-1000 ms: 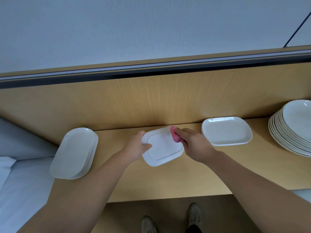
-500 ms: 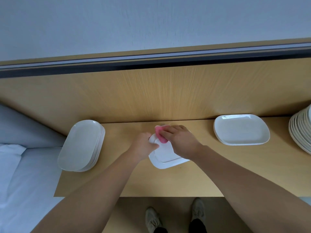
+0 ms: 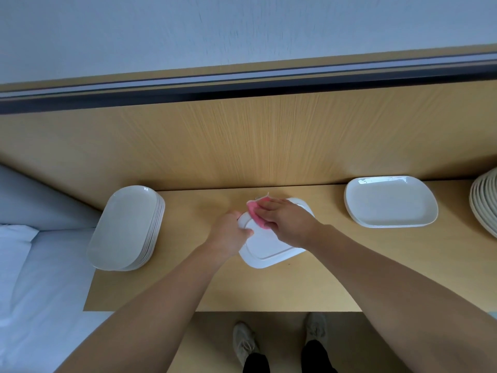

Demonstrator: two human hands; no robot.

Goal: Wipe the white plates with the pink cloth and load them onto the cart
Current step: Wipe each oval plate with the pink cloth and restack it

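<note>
A white rectangular plate lies tilted on the wooden table, in the middle. My left hand grips its left edge, thumb on top. My right hand holds the bunched pink cloth between fingers and thumb and presses it on the plate's far left corner. Part of the plate is hidden under both hands.
A stack of white oval plates sits at the table's left end. Two rectangular plates lie stacked at the right, with a pile of round plates beyond them. A wooden back panel rises behind. White bedding lies to the left.
My right hand has carried the pink cloth from the plate's right edge over to its far left corner. The left hand keeps its grip, and the view has shifted left.
</note>
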